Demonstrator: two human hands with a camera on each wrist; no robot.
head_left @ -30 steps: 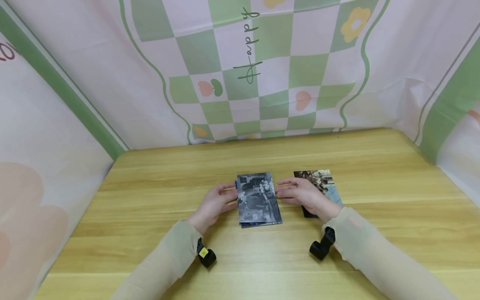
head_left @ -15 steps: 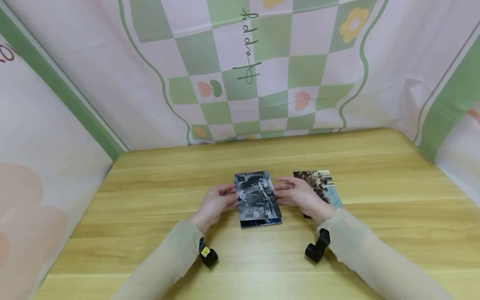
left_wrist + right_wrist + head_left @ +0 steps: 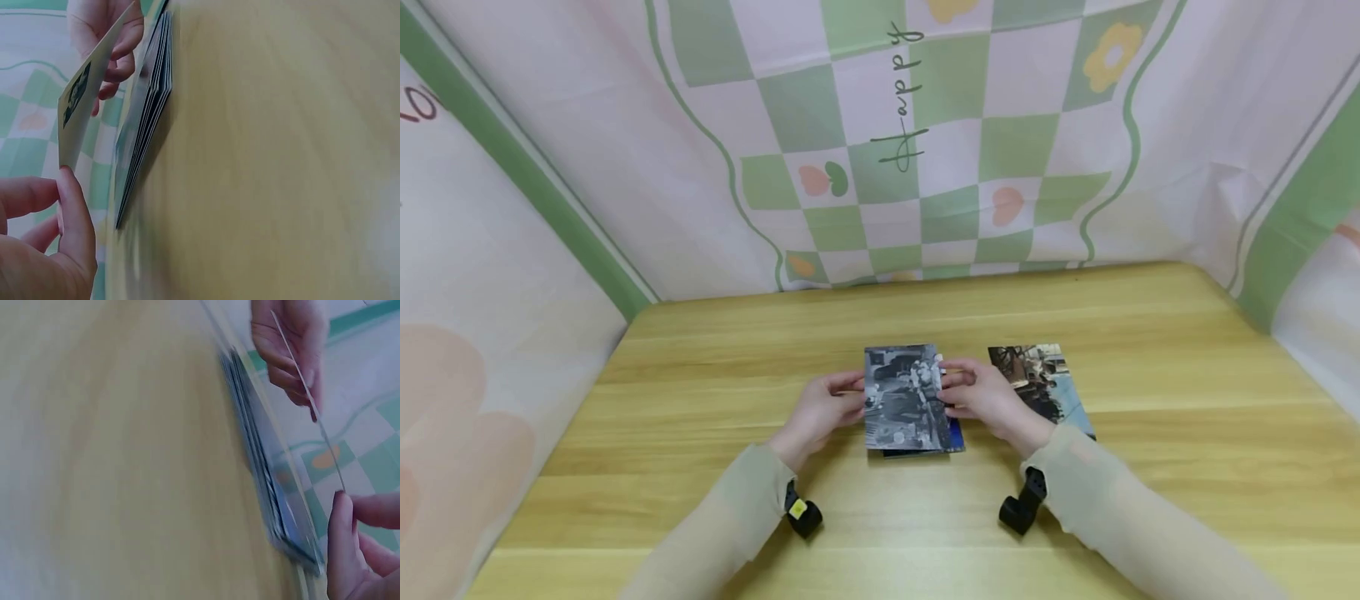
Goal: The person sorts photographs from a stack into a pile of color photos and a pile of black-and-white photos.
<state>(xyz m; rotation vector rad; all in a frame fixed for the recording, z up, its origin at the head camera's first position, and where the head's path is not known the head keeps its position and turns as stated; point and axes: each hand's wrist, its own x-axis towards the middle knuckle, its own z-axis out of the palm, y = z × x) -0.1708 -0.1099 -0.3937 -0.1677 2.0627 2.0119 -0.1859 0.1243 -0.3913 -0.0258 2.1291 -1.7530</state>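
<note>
Both hands hold one black-and-white photo (image 3: 901,398) by its side edges, lifted a little above a stack of photos (image 3: 956,438) lying on the wooden table (image 3: 700,358). My left hand (image 3: 838,393) pinches the photo's left edge and my right hand (image 3: 961,390) pinches its right edge. In the left wrist view the photo (image 3: 80,103) stands clear of the stack (image 3: 145,119), with my left thumb (image 3: 72,212) on its near corner. From the right wrist, the photo (image 3: 307,397) appears edge-on above the stack (image 3: 269,472).
A colour photo (image 3: 1043,377) lies flat on the table just right of my right hand. A checked green, pink and white cloth (image 3: 925,133) walls in the table at the back and both sides.
The top black-and-white photo, flat on the stack a second ago, has been pinched by both hands and raised off it, uncovering the stack's blue lower corner.
</note>
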